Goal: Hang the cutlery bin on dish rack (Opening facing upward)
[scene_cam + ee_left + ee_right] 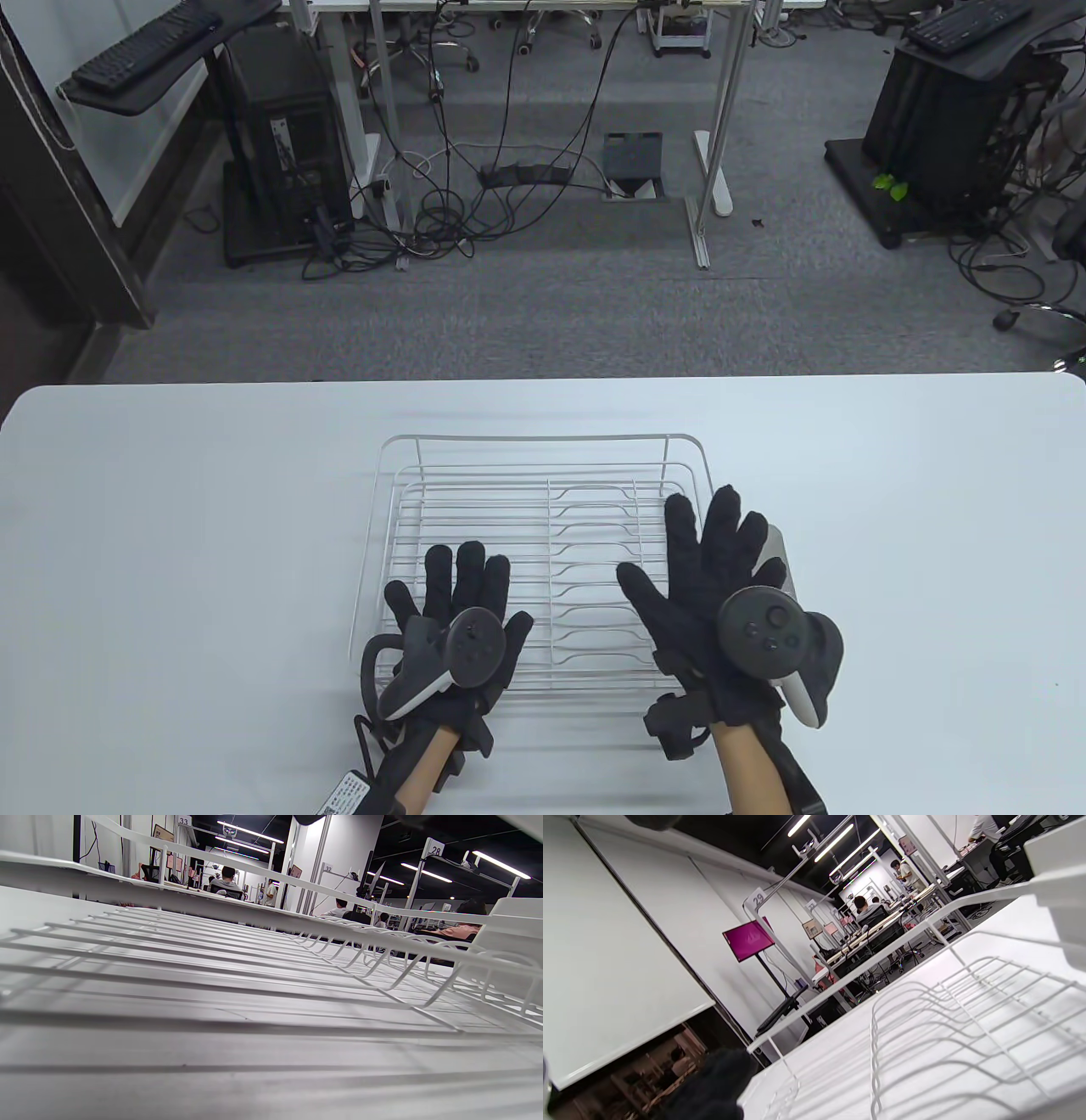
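The white wire dish rack (543, 441) sits in the middle of the white table (170, 526). Both gloved hands lie open with fingers spread over it. My left hand (462, 586) is over the rack's near left part. My right hand (704, 552) is over its near right part. A grey-white piece (779, 556) shows just past the right hand's fingers at the rack's right side; it looks like the cutlery bin, mostly hidden by the hand. The left wrist view shows the rack's wires (254, 942) and a white box-like bin (513, 921) at the right. The right wrist view shows the rack (967, 993) and a white bin edge (1056, 853).
The table's far edge (543, 379) runs just beyond the rack, with grey carpet, desk legs and cables behind it. The table stretches bare to the left and right of the rack.
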{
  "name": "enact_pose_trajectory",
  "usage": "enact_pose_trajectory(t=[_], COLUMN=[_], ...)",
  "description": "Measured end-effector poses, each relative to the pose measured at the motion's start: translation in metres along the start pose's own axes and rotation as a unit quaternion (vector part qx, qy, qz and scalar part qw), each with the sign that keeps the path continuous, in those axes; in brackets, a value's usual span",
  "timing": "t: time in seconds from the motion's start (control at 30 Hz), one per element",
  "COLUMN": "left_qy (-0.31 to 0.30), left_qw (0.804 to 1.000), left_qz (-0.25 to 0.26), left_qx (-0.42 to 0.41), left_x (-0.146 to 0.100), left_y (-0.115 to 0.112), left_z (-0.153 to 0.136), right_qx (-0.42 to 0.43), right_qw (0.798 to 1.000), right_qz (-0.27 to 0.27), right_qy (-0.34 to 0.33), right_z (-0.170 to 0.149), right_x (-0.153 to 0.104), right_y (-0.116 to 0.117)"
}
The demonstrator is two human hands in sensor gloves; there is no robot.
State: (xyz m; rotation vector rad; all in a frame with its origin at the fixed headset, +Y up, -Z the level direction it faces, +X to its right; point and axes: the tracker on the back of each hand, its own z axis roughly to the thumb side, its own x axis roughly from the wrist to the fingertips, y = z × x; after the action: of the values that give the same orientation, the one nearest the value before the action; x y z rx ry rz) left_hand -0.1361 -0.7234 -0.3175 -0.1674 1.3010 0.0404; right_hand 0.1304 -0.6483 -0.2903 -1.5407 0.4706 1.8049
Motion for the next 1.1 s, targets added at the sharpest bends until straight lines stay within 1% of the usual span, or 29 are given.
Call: enact_pose_trajectory(t=[0.1, 0.23, 0.37, 0.53, 0.8, 1.0, 1.1], left_qy=[0.000, 0.000, 0.000, 0.000, 0.000, 0.000, 0.000], left_qw=[1.000, 1.000, 1.000, 1.000, 1.000, 1.000, 1.000], left_qz=[0.001, 0.001, 0.003, 0.003, 0.003, 0.003, 0.004], left_qx=[0.000, 0.000, 0.001, 0.001, 0.001, 0.001, 0.001], left_x=[0.000, 0.000, 0.000, 0.000, 0.000, 0.000, 0.000], left_y=[0.000, 0.000, 0.000, 0.000, 0.000, 0.000, 0.000], left_z=[0.000, 0.000, 0.000, 0.000, 0.000, 0.000, 0.000], right_qx=[-0.026, -0.054, -0.083, -0.117, -0.147, -0.161, -0.186], right_qw=[0.999, 0.997, 0.994, 0.988, 0.982, 0.980, 0.975], right_qz=[0.029, 0.053, 0.076, 0.100, 0.117, 0.118, 0.118], right_qy=[-0.005, -0.007, -0.002, 0.003, 0.012, 0.013, 0.014], right_z=[0.003, 0.003, -0.001, -0.006, -0.014, -0.016, -0.018], right_x=[0.002, 0.003, 0.004, 0.003, 0.002, 0.002, 0.000], right_y=[0.018, 0.036, 0.052, 0.068, 0.082, 0.086, 0.090])
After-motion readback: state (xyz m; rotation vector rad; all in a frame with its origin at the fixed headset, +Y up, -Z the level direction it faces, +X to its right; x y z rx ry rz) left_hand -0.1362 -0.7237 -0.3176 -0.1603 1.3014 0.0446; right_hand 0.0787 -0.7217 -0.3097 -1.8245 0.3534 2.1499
